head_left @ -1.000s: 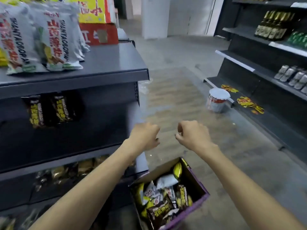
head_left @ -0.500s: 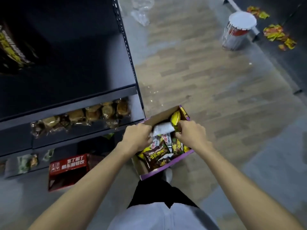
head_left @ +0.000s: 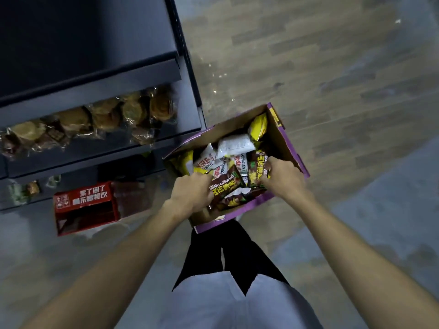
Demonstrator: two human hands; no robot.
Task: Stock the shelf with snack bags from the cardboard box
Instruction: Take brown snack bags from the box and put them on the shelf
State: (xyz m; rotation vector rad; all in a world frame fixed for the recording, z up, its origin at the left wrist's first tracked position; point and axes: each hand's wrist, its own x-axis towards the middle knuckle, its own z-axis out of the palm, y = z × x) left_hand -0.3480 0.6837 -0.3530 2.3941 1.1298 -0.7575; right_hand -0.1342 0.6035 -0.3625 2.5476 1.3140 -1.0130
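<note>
Cardboard box (head_left: pixel 288 148) on the floor beside the shelf (head_left: pixel 142 143) now being reached into, having dropped from mid-air a second ago, left hand (head_left: pixel 190 198) and right hand (head_left: pixel 282 179) each closing on a brown snack bag (head_left: pixel 228 186), starting the next pick.

Cardboard box (head_left: pixel 286 141) stands on the floor (head_left: pixel 332 67), just right of the shelf unit (head_left: pixel 123 77). Snack bags (head_left: pixel 234 146) lie in the box. Left hand (head_left: pixel 192 194) and right hand (head_left: pixel 282 178) are inside it, on the bags. Wrapped pastries (head_left: pixel 95 119) lie on a lower shelf. A carton (head_left: pixel 85 207) sits below, left of the box
</note>
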